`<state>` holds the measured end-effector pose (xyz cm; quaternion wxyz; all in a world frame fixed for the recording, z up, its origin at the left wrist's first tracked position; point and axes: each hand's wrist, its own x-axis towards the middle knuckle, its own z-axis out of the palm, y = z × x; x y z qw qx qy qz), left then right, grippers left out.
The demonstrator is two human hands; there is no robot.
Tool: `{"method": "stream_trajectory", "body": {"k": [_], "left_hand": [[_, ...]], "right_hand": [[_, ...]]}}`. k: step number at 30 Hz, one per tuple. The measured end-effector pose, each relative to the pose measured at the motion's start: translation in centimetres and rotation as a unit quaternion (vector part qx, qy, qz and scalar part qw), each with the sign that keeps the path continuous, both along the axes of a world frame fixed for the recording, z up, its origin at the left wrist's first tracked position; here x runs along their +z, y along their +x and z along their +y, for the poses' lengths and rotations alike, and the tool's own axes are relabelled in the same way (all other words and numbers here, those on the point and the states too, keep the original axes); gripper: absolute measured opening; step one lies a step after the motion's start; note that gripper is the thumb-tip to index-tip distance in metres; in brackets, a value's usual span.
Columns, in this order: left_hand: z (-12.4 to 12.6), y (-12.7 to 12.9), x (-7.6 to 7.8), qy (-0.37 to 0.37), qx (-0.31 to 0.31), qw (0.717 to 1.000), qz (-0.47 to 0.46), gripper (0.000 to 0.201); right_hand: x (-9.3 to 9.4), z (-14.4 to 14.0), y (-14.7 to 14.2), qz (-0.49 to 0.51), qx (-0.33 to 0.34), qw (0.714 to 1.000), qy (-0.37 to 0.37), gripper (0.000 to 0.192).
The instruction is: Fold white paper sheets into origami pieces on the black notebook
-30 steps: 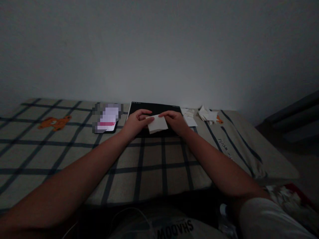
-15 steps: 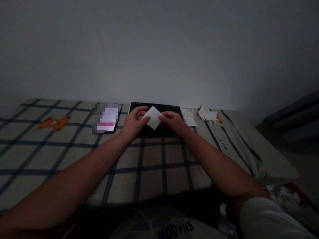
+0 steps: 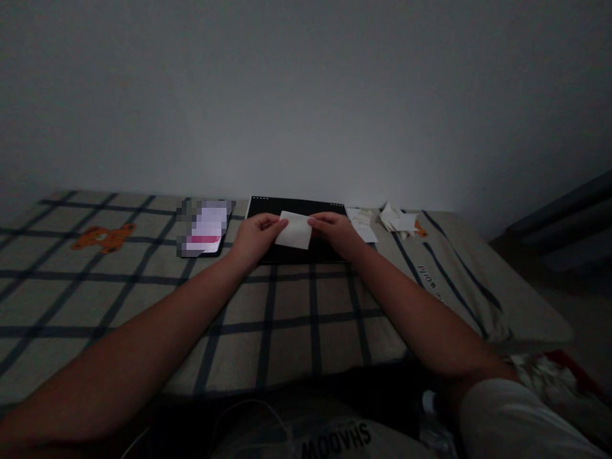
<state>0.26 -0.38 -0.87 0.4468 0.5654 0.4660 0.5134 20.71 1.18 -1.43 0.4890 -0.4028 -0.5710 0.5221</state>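
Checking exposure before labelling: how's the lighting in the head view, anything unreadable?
Head view: dim overall, corners darkened; the white paper between the left hand and right hand stands out against the black pad; the phone is pixelated, unreadable.

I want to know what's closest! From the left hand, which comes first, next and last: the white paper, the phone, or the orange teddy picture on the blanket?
1. White paper: pinched in the left hand, at its right side.
2. Phone: lying to the hand's left, apart from it.
3. Orange teddy picture: far left on the checked blanket.
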Motion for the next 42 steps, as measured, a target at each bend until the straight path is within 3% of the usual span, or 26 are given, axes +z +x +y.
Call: {"method": "stream_trajectory", "body": {"k": [5,17,29,37,42], "left_hand": [[-0.3,0.0,0.3,-0.010,-0.011,1.000,-0.005,0.033],[0.2,-0.3,0.2,0.035,0.029,0.999,0.018,0.034],[-0.2,-0.3,0.5,0.048,0.027,0.997,0.055,0.031],[0.1,-0.2,0.3,-0.001,0.009,1.000,0.021,0.036],[0.2,-0.2,0.3,0.002,0.030,0.999,0.028,0.030]], "right_hand": [[-0.3,0.2,0.1,-0.005,-0.008,1.000,-0.007,0.032],[0.8,-0.6,-0.1,-0.023,-0.010,0.999,-0.023,0.028],[0.3,-0.3,0.2,-0.076,-0.011,0.997,0.021,0.028],[0.9,-0.6,0.1,-0.097,-0.040,0.994,0.031,0.027],[0.8,-0.6,0.1,-0.122,-0.041,0.991,0.043,0.024]]}}
